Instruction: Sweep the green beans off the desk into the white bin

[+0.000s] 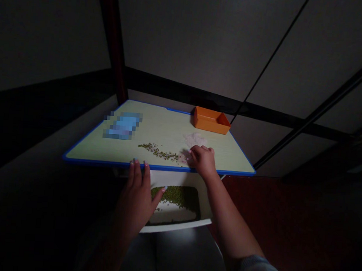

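Note:
My right hand (pixel 203 159) is low over the tabletop, its fingers bent and pinched together beside a small patch of pale grains (pixel 184 157). What lies between the fingertips is too small to make out. To the left of them a loose trail of small green beans (pixel 157 150) runs across the table. My left hand (pixel 138 194) is open, fingers stretched out with their tips at the table's front edge and the thumb over the pulled-out white drawer (pixel 177 227). Inside that drawer lie many green beans (pixel 176 196). A pale, grainy heap (pixel 195 139) sits just beyond my right hand.
An orange rectangular box (pixel 211 121) stands at the table's back right. A blurred-out blue flat item (pixel 124 125) lies at the left. The pale table (pixel 157 121) has a blue rim and stands against panelled walls. My legs are under the drawer.

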The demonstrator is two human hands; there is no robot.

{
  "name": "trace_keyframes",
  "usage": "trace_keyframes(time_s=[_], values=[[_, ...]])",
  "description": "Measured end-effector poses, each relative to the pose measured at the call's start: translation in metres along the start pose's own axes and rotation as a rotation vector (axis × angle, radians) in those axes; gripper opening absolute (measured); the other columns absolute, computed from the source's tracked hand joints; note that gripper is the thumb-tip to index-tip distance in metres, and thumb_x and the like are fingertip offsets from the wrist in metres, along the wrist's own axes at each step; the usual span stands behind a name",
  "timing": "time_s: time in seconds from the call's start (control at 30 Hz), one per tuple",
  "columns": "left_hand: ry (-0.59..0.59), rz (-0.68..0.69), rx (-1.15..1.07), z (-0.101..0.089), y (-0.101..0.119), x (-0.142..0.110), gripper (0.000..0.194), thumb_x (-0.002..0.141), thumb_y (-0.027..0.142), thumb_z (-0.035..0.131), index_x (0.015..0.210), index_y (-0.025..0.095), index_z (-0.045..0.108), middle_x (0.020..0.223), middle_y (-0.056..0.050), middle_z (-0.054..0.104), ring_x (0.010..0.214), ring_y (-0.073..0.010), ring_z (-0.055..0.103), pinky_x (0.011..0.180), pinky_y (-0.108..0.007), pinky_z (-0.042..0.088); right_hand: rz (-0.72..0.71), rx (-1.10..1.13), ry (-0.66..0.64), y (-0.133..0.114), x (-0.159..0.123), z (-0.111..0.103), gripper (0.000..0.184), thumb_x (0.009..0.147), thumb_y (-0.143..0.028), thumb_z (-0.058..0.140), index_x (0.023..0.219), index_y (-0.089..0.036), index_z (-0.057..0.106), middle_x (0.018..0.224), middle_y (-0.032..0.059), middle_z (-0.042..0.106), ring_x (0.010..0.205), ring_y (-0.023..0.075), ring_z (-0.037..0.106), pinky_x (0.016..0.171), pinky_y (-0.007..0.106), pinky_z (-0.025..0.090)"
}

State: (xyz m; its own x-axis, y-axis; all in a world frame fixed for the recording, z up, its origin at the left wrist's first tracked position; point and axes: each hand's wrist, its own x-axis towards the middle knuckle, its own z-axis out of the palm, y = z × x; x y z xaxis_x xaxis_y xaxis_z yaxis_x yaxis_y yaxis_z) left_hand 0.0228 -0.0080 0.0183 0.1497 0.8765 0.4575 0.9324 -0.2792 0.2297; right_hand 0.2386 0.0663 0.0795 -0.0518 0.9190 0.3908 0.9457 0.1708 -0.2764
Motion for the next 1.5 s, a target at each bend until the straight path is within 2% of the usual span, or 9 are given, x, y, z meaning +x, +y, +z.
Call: trace_keyframes(time_s=[0.27,0.37,0.73,1.07,1.3,1.5], values=[[-0.003,-0.009,-0.022,0.0002,-0.0008,-0.0005,0.085,0.081,0.056,0.043,0.142,0.002,0.020,0.151,-0.032,0.015,0.143,-0.0382,0.008,0.110,-0.052,0.030,-0.141,0.150,-0.012,0.0032,-0.0023,0.0043,0.019,0.091,-0.028,0.050,0.083,-0.020,0.065,0.078,0.0027,0.066,0.080,0.0165,0.057,0.082,0.029,0.028],[0.011,-0.010,-0.029,0.0010,-0.0013,-0.0008,0.085,0.081,0.056,0.043,0.142,0.003,0.019,0.151,-0.031,0.016,0.143,-0.0379,0.009,0.109,-0.053,0.032,-0.105,0.188,0.018,0.0051,-0.0028,0.0053,0.019,0.091,-0.027,0.050,0.083,-0.019,0.064,0.079,0.0017,0.066,0.078,0.0156,0.057,0.082,0.028,0.029],[0.026,0.008,-0.026,0.0012,-0.0022,-0.0022,0.084,0.081,0.057,0.042,0.142,0.003,0.020,0.152,-0.031,0.016,0.143,-0.0377,0.009,0.109,-0.052,0.032,0.092,-0.042,0.026,0.0016,-0.0012,-0.0002,0.021,0.091,-0.030,0.049,0.087,-0.019,0.066,0.081,0.0064,0.067,0.080,0.0188,0.057,0.077,0.030,0.026],[0.025,0.005,-0.032,0.0013,-0.0015,-0.0020,0.084,0.081,0.055,0.044,0.142,0.003,0.020,0.152,-0.031,0.016,0.144,-0.0377,0.010,0.109,-0.052,0.032,0.214,-0.105,0.063,0.0026,0.0003,-0.0001,0.022,0.092,-0.029,0.047,0.089,-0.019,0.066,0.081,0.0079,0.068,0.081,0.0196,0.058,0.075,0.031,0.025],[0.028,0.007,-0.035,0.0001,-0.0014,-0.0024,0.084,0.081,0.055,0.044,0.142,0.004,0.019,0.152,-0.030,0.016,0.143,-0.0373,0.010,0.109,-0.052,0.033,0.183,-0.115,0.066,0.0000,0.0047,0.0030,0.022,0.093,-0.029,0.046,0.089,-0.020,0.066,0.081,0.0077,0.069,0.081,0.0201,0.058,0.074,0.031,0.025],[0.033,0.009,-0.030,0.0001,-0.0015,-0.0021,0.083,0.081,0.055,0.044,0.143,0.005,0.020,0.153,-0.028,0.015,0.144,-0.0367,0.010,0.108,-0.052,0.033,0.125,-0.040,0.044,-0.0006,0.0021,0.0028,0.017,0.090,-0.028,0.050,0.090,-0.022,0.066,0.081,0.0054,0.068,0.082,0.0189,0.058,0.075,0.030,0.025]])
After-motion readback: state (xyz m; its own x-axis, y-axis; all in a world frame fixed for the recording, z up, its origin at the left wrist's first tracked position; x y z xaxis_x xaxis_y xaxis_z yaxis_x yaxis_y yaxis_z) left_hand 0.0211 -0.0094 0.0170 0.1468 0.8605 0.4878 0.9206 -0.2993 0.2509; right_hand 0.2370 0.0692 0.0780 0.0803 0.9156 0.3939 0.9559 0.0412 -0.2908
